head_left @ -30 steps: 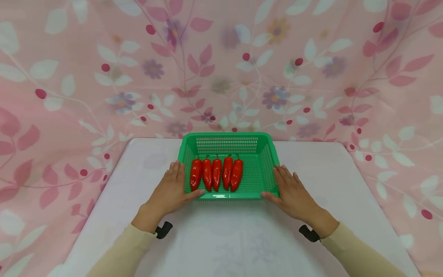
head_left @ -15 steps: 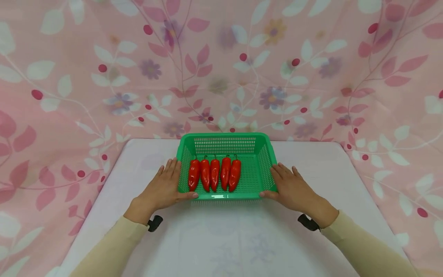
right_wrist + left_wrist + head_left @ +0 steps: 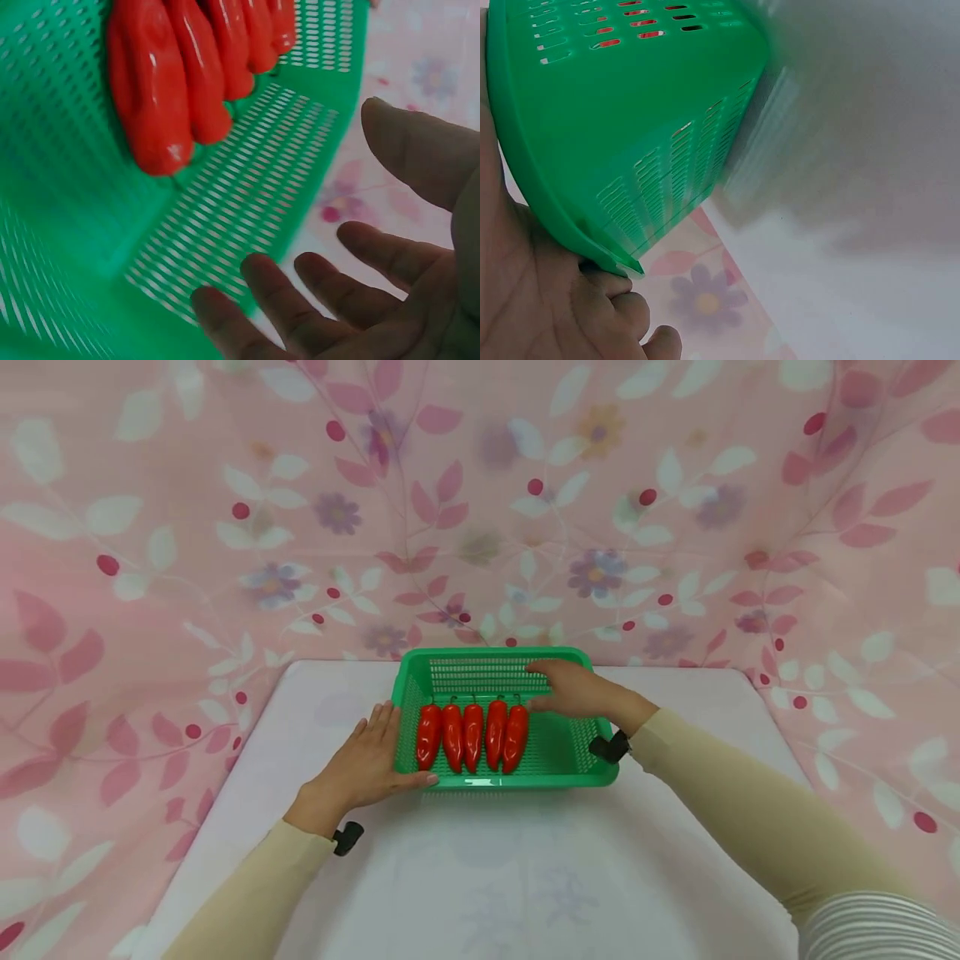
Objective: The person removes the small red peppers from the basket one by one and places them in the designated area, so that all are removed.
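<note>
A green plastic basket (image 3: 525, 781) with slotted walls stands on the table. Several glossy red peppers (image 3: 472, 739) lie side by side in its left half, stems toward the back wall. My left hand (image 3: 363, 764) lies with straight fingers along the left wall, its thumb over the front rim. In the left wrist view, the palm is against the basket's rim (image 3: 525, 165). Over the basket's right half hovers my right hand (image 3: 573, 689), its fingers spread near the rightmost pepper (image 3: 154, 82). Nothing is held in it. Part of the right wall is hidden beneath that wrist.
The basket sits near the back edge of a table with a white cloth (image 3: 480, 868). Behind and at both sides hangs a pink floral curtain (image 3: 480, 510). My right forearm sleeve (image 3: 720, 802) crosses over the basket's right rim.
My right hand has left the basket's right wall and moved up and left over its inside. The left hand keeps its place on the left side. The peppers have stayed in place.
</note>
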A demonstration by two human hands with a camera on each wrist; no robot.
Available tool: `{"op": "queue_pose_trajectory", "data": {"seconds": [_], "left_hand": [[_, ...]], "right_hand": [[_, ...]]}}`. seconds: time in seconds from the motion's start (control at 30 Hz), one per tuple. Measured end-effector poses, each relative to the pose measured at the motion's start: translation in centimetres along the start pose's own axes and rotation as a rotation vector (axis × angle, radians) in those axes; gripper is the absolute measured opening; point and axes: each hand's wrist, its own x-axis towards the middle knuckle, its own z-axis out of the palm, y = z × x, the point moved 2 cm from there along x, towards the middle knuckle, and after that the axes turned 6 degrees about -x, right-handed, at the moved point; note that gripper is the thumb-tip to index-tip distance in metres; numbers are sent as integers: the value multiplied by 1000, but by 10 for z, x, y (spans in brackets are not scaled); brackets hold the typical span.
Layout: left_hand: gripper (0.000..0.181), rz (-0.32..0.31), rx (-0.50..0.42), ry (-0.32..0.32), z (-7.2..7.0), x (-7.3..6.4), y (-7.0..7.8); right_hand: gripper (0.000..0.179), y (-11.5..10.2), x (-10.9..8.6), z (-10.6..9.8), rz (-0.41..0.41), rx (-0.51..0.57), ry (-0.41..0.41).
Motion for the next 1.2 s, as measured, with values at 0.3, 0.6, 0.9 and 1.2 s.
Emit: {"op": "queue_pose_trajectory", "data": {"seconds": [0.3,0.6,0.9,1.2], "left_hand": [[136,2,-14,-19,0,12,9],[137,-14,-1,-15,3,13,9],[137,-38,-32,-18,2,5,8],[136,-64,-47,-21,5,1,7]], "right_hand": [[75,38,31,36,235,546,-97],[77,54,42,63,354,752,-144],[86,58,58,86,398,739,-200],[97,51,69,98,332,639,-191]]}}
